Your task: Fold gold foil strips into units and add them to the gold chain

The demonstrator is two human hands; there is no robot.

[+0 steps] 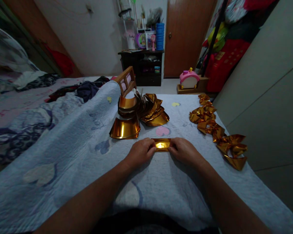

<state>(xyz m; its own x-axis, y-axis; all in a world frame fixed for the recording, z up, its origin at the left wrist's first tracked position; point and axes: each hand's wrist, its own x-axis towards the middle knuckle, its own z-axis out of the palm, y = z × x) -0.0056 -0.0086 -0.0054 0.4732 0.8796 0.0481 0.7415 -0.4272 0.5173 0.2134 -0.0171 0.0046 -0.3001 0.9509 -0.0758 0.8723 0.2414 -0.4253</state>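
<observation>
A small folded piece of gold foil paper [162, 144] lies on the pale blue quilt [83, 143] in front of me. My left hand [140, 151] pinches its left end with curled fingers. My right hand [184, 150] grips its right end the same way. Just beyond the hands sits a pile of curled gold foil sheets [139, 115]. To the right, a row of several folded gold paper pieces [217, 131] runs along the quilt's edge.
A small wooden frame [126, 81] stands behind the foil pile. Crumpled bedding and clothes [26, 107] cover the left side. A grey cabinet wall [266, 97] rises close on the right. Farther off are a dark shelf [141, 65], a brown door [185, 35] and a pink toy [189, 79].
</observation>
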